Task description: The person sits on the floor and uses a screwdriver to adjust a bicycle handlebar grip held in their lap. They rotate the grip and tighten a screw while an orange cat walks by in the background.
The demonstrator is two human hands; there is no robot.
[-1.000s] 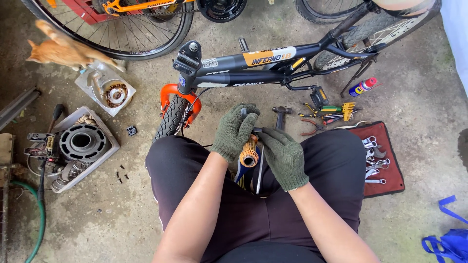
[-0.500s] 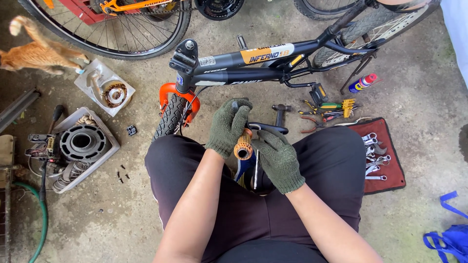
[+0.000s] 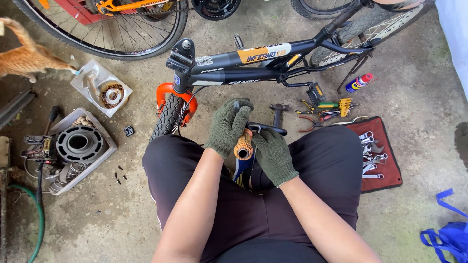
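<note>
Both gloved hands clamp the black handlebar (image 3: 265,129): left hand (image 3: 228,127) wraps the orange rubber grip (image 3: 243,144), right hand (image 3: 274,155) closes below it. Soft, grippy rubber on stiff steel; best grasped around the grip.

concrete floor (image 3: 429,97) — bike (image 3: 243,63), red wrench mat (image 3: 382,156), spray can (image 3: 358,82) on it

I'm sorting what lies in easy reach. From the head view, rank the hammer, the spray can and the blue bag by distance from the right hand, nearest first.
1. Hammer: on the floor just above the right hand.
2. Spray can: farther up and right, beside the rear wheel.
3. Blue bag: far right, at the picture's lower corner.
</note>
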